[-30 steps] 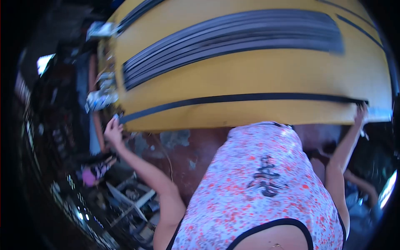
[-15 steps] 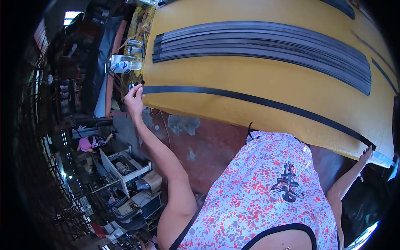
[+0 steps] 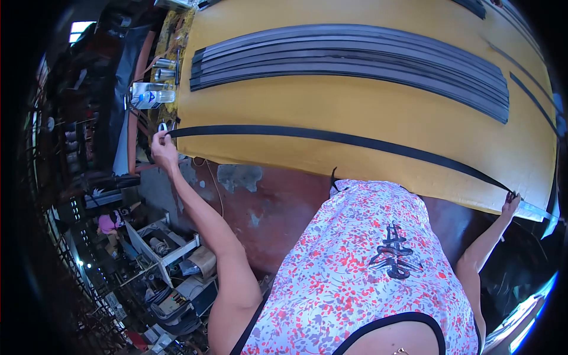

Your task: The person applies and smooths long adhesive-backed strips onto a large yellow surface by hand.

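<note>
A long black strip (image 3: 343, 138) stretches across the near part of the yellow table top (image 3: 266, 103). Its left end is pinched between the fingers of my left hand (image 3: 164, 150), by the table's left edge. At the far right, my right hand (image 3: 511, 204) has its fingers closed on the other end, near the front corner. Beyond the strip lies a wide stack of dark grey strips (image 3: 355, 62). A single short dark strip (image 3: 532, 102) rests at the right.
Beside the table's left end are a clear bottle (image 3: 161, 96) and metal cans (image 3: 165, 69). A person in pink (image 3: 110, 222) is at the lower left, near a metal frame with machine parts (image 3: 165, 251). A reddish wall (image 3: 284, 207) stands below the table edge.
The view has shifted, so the table and stack appear further left. My right hand's fingers, spread on the strip's end before, are now closed round it. My left hand still pinches the other end.
</note>
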